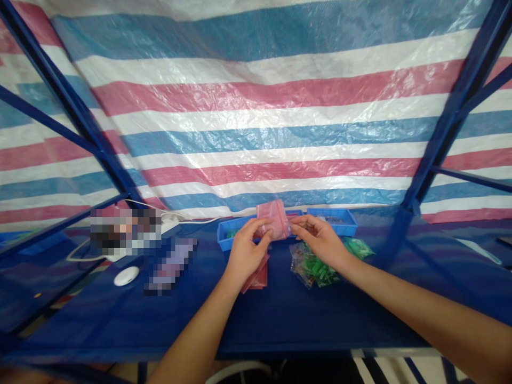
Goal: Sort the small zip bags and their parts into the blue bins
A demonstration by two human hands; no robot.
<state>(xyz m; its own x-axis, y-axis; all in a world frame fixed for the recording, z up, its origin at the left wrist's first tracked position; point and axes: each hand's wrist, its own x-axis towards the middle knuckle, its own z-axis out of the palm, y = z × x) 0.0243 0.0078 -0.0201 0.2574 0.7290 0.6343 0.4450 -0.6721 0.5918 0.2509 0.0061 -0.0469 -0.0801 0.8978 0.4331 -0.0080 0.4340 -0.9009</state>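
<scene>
A small pink zip-lock bag [272,214] is held up above the table, its zip strip along the right side. My left hand [250,246] grips the bag from the left between thumb and fingers. At the bag's right edge, the fingertips of my right hand [318,240] are pinched together by the zip strip. Something small and clear shows at those fingertips, too blurred to name. Flat pink bags [256,278] lie stacked beneath my left hand. Under my right wrist is a pile of clear bags with green contents [320,271].
Blue trays stand along the back; the left tray [224,242] holds green pieces, the right tray [348,226] clear bags. A white round case [127,276] and a pixelated item lie left, near a white power strip with cables. Blue frame posts [436,133] flank the striped sheet.
</scene>
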